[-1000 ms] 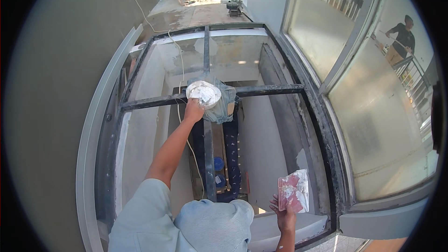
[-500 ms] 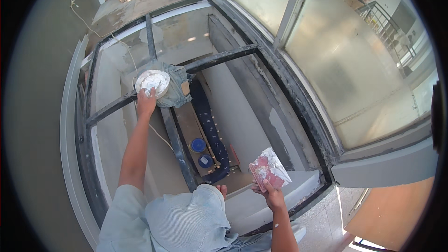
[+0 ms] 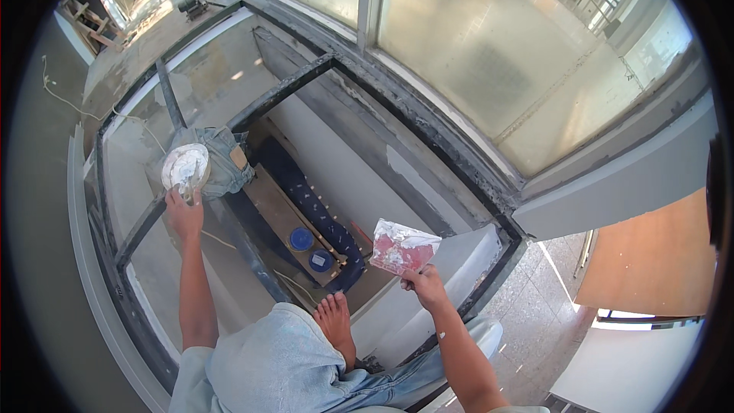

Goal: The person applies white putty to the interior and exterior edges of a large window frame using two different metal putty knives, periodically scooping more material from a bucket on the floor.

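My left hand (image 3: 184, 214) is closed on the near rim of a round bowl (image 3: 205, 178) that holds white paste (image 3: 186, 164). The bowl rests beside a bunched pair of faded denim trousers (image 3: 222, 154), draped over the crossing of the dark metal frame bars. My right hand (image 3: 425, 286) grips a red, flat-bladed scraper (image 3: 401, 251) by its near edge, and the blade is streaked with white paste. It is held up over the near right part of the opening, apart from the frame. My fingers partly hide its handle.
Dark metal bars (image 3: 283, 92) frame a deep opening. Down in it lie a board with two blue-lidded tubs (image 3: 301, 239) and a dark spotted cloth (image 3: 284, 172). My bare foot (image 3: 334, 320) is at the near edge. Frosted glass panes (image 3: 459, 53) stand right; a cable (image 3: 69, 99) runs left.
The view has swung right, and my knee and bare foot show more. My right hand has turned the scraper so its blade lies more level. My left hand stays at the bowl.
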Motion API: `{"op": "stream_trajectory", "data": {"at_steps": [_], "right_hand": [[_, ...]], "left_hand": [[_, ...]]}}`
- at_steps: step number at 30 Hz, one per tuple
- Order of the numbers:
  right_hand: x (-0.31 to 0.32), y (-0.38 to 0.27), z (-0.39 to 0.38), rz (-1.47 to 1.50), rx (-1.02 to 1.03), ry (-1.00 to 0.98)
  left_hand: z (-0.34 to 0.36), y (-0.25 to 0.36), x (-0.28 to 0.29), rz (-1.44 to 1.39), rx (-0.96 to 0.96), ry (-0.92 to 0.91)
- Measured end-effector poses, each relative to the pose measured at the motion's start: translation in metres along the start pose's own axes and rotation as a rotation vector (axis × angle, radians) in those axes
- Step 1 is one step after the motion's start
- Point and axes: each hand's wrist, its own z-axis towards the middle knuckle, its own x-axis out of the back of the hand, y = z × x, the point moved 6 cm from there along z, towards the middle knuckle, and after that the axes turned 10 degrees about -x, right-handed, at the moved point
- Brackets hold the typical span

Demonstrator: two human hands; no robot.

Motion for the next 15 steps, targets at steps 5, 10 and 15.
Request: {"op": "stream_trajectory", "data": {"at_steps": [5, 10, 15], "right_hand": [[-0.002, -0.004, -0.010, 0.177, -0.013, 0.081], [0.013, -0.018, -0.017, 0.021, 0.135, 0.153], [0.042, -0.010, -0.012, 0.135, 0.153, 0.192]], "left_hand": [[-0.023, 0.007, 0.011, -0.062, -0.127, 0.342], [-0.133, 0.014, -0.038, -0.120, 0.055, 0.027], [-0.223, 0.038, -0.090, -0.391, 0.333, -0.353]]}}
